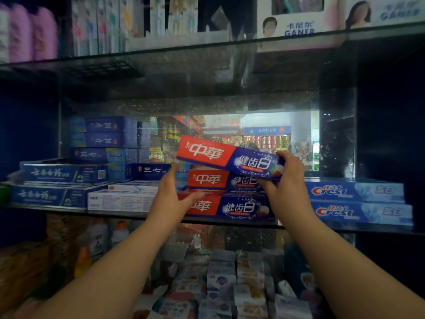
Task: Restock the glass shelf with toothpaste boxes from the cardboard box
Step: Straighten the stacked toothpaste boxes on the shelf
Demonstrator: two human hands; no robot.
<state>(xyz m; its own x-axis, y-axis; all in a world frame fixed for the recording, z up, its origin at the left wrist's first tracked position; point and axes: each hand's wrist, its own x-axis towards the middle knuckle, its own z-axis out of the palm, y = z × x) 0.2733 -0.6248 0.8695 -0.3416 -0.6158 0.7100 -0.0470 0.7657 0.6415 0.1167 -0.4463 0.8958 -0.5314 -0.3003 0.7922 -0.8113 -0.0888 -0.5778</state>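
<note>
1. Two bare forearms reach up from the bottom of the view; beneath them, on a lower level, lie blurred small packets, with bottles to the left.
2. The left grip is released, fingers straight and thumb spread; it is in front of the left end of the stacked toothpaste boxes; whether it touches them cannot be told.
3. The right grip is grasping the held toothpaste box by its right, blue end, thumb on the front face and fingers curled over the top.
4. That box is red on the left and blue on the right; it is tilted, left end higher, and is just above the stack, not lying flat on it.
5. Below it two matching boxes lie flat, the upper box on the lower box, which rests at the front edge of the glass shelf.
6. Just right of the stack, two Crest boxes lie one on the other; just left lies a white box, then dark blue boxes in two layers.
7. Behind these, at the back left, stands a taller pile of blue boxes.
8. Through the clear back panel a bright shop aisle shows.
9. On the shelf above stand pink bottles at left and a white display carton at right.
</note>
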